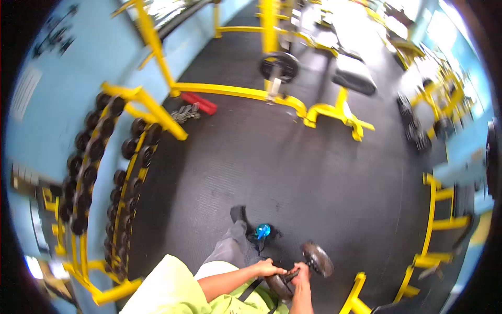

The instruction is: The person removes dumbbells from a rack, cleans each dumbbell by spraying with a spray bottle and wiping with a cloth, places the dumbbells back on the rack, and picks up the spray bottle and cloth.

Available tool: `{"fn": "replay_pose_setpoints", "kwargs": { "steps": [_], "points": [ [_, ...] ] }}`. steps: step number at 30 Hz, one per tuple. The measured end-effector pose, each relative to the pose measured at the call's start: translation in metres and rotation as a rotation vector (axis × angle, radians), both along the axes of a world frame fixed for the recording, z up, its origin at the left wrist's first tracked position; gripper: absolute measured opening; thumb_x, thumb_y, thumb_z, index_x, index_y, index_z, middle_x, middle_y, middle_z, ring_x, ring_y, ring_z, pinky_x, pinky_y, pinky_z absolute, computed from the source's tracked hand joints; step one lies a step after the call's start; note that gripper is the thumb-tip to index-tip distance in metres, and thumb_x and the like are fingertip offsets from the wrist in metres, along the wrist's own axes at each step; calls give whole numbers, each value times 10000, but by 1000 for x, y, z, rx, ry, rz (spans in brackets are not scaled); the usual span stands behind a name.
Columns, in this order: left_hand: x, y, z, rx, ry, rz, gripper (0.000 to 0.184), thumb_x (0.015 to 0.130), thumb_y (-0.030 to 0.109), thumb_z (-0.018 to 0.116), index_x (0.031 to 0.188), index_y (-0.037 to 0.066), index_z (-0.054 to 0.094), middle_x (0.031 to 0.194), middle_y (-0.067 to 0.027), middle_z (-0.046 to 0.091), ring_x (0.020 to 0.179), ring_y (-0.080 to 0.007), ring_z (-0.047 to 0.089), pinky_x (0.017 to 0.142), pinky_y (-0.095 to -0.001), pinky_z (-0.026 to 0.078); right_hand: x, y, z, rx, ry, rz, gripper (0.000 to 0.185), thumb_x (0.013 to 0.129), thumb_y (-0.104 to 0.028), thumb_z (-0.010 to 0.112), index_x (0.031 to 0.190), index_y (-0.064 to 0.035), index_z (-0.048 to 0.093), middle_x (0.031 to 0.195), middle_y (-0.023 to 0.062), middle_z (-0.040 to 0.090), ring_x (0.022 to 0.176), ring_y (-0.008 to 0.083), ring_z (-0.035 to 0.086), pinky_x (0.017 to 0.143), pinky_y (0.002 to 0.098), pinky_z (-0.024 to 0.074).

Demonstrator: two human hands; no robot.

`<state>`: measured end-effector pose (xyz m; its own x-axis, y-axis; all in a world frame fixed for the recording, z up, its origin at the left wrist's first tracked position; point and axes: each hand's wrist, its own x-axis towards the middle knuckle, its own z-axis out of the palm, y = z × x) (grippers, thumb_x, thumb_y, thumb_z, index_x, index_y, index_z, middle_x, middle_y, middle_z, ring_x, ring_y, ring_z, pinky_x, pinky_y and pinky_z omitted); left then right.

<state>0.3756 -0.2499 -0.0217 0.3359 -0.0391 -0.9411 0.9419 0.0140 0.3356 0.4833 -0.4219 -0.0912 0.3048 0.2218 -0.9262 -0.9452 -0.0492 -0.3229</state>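
Note:
A dark dumbbell point(317, 259) with round ends is held low in front of my body, tilted across my lap area. My right hand point(300, 273) is wrapped around its handle between the two heads. From the other side, my left hand point(269, 268) reaches to the same handle, its fingers closed at it; the exact grip is partly hidden. The near head point(280, 287) of the dumbbell lies below my left hand, close to my yellow-green shirt point(230, 303). A blue bottle point(263, 230) stands on the floor just beyond my hands, by my dark shoe point(238, 213).
On the left is a yellow rack point(159, 112) with rows of dumbbells point(89, 175). Ahead are a bench point(354, 73), a weight plate point(279, 66) and a red object point(198, 103) on the black floor point(282, 157). A yellow frame point(431, 220) stands at right.

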Motion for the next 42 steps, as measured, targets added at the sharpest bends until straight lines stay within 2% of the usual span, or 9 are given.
{"fn": "replay_pose_setpoints", "kwargs": {
  "steps": [9, 11, 14, 17, 27, 29, 32, 36, 42],
  "points": [
    [-143, -61, -39, -467, 162, 678, 302, 748, 358, 650, 974, 159, 671, 937, -20, 634, 803, -190, 599, 608, -412, 492, -84, 15, 6, -268, 77, 368, 185, 682, -108, 606, 600, -107, 440, 525, 32, 424, 449, 226, 442, 495, 449, 423],
    [-174, -66, -48, -447, 179, 765, 271, 751, 356, 644, 937, 162, 681, 922, -21, 641, 766, -180, 614, 521, -377, 487, -98, 19, -11, -160, 125, 591, 257, 747, -321, 677, 930, -171, 575, 636, 99, 600, 513, 288, 594, 354, 493, 477],
    [-227, -51, -56, -546, 100, 916, 245, 741, 342, 647, 873, 141, 695, 836, -22, 645, 670, -164, 624, 466, -349, 482, -141, 51, -39, -313, 122, 542, 193, 678, -101, 613, 595, -107, 439, 525, 35, 425, 452, 228, 448, 491, 449, 425],
    [-279, -29, -48, -370, 141, 1114, 220, 720, 327, 667, 777, 117, 700, 691, -7, 618, 534, -138, 585, 437, -319, 473, -200, 114, -14, -264, 40, 711, 199, 672, -92, 617, 589, -108, 436, 525, 35, 426, 452, 225, 450, 481, 451, 426],
    [-530, 83, 21, -187, -31, 1648, 316, 672, 324, 703, 758, 21, 672, 748, -81, 636, 664, -181, 624, 537, -344, 528, -454, 322, 51, -116, 23, 1138, 169, 697, -71, 593, 619, -80, 443, 542, 68, 443, 480, 238, 453, 556, 478, 446],
    [-565, 94, 41, -122, -3, 1733, 391, 658, 354, 723, 821, 1, 678, 861, -99, 651, 730, -213, 639, 569, -349, 541, -501, 358, 58, -91, 58, 1221, 165, 705, -66, 585, 622, -79, 443, 543, 67, 442, 485, 241, 466, 563, 485, 443],
    [-604, 104, 86, 52, 197, 1966, 860, 637, 420, 764, 1319, -19, 480, 1268, -194, 569, 1096, -285, 602, 741, -384, 562, -569, 402, 80, -9, 130, 1416, 191, 705, -95, 579, 595, -93, 423, 539, 49, 420, 490, 236, 435, 594, 453, 441],
    [-628, 113, 101, 390, 234, 2190, 944, 646, 391, 779, 1395, -17, 374, 1288, -230, 549, 1203, -311, 536, 1034, -381, 410, -661, 453, 151, 257, 77, 1700, 196, 702, 23, 592, 585, -49, 452, 534, 95, 442, 468, 262, 493, 510, 443, 484],
    [-674, 173, 165, 809, 197, 2555, 905, 677, 333, 804, 1373, -19, 346, 1252, -250, 545, 1179, -333, 533, 999, -387, 430, -777, 534, 211, 643, 97, 2099, 75, 724, 1, 614, 672, 3, 559, 575, 133, 535, 494, 269, 534, 543, 392, 497]
  ]
}}
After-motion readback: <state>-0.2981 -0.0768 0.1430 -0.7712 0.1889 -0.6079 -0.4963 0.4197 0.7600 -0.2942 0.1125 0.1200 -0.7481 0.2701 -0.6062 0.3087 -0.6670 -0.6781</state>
